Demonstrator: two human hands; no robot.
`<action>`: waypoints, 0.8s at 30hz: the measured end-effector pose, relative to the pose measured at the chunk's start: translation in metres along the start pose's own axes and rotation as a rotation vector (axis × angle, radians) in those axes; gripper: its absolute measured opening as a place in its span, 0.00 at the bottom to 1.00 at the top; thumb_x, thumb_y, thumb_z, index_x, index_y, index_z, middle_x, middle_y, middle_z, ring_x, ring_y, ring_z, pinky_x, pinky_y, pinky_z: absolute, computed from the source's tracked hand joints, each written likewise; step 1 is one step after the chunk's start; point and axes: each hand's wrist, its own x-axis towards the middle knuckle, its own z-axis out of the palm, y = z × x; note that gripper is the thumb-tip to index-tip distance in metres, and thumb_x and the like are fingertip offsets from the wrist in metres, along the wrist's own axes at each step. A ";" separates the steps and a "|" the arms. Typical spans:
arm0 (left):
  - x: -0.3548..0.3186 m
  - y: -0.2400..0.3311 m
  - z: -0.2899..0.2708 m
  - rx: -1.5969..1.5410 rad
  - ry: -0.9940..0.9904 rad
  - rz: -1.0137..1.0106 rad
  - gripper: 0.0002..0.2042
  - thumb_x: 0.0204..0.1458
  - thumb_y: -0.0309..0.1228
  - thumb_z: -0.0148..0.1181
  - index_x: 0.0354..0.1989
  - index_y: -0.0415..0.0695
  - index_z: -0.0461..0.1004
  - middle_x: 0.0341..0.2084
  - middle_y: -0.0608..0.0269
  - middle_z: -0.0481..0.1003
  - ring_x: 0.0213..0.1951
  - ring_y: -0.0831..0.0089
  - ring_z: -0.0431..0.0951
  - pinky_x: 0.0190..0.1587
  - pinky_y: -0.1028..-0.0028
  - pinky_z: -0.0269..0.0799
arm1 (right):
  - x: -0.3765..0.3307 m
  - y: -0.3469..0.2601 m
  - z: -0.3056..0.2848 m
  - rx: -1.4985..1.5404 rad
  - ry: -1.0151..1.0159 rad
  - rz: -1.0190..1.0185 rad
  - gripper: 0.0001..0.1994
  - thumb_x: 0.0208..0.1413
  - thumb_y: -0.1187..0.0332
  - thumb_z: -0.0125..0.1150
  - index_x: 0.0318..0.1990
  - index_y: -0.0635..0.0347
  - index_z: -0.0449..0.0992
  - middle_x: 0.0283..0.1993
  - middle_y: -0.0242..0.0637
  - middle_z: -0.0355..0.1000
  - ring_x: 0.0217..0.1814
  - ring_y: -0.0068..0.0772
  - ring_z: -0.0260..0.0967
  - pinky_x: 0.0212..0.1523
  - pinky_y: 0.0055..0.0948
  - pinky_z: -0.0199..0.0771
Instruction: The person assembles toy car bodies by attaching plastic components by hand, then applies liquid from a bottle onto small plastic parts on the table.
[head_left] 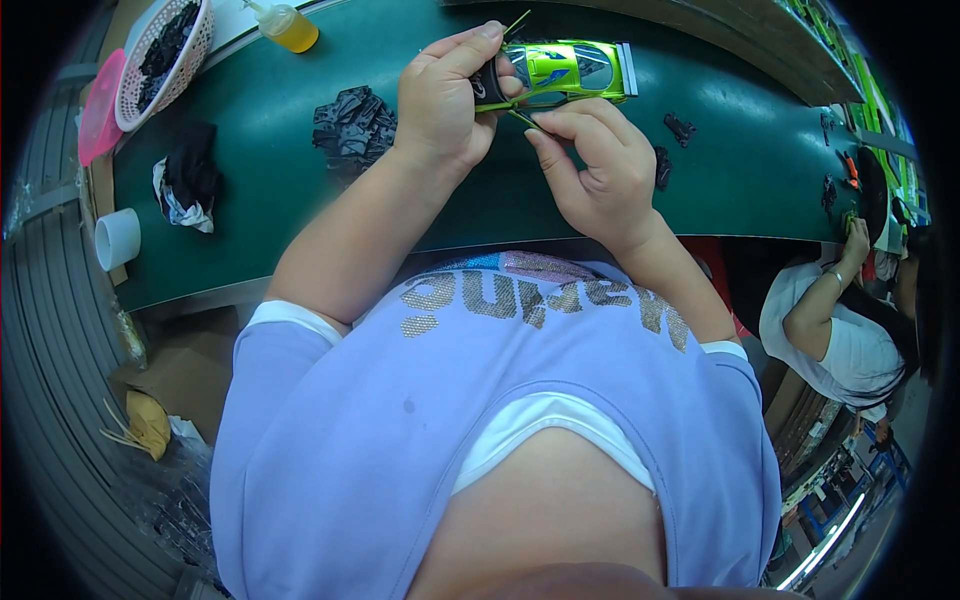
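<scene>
Green toy car held between two hands above the green surface (270,135).
The left hand (445,100) grips the toy car (560,68) by its dark front end; the right hand (602,170) pinches a thin piece (522,119) jutting from the near side. Blue marks decorate the roof, a pale one the front, too small to read; gold sequin lettering (545,298) crosses the lavender shirt (400,440).

This appears to be an assembly workshop: a long green counter (265,130) carries heaped black plastic parts (352,128) and a bottle of yellow liquid (292,30); a lattice basket (193,66) of dark pieces (165,50) stands at its edge, and a co-worker (855,345) is at the right.
</scene>
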 end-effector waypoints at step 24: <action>-0.010 -0.003 0.004 0.253 -0.386 0.305 0.13 0.57 0.30 0.60 0.47 0.35 0.73 0.29 0.61 0.76 0.33 0.76 0.78 0.38 0.79 0.75 | -0.010 0.003 -0.008 1.617 -0.186 1.284 0.13 0.63 0.65 0.45 0.39 0.68 0.72 0.23 0.36 0.70 0.16 0.23 0.62 0.18 0.23 0.63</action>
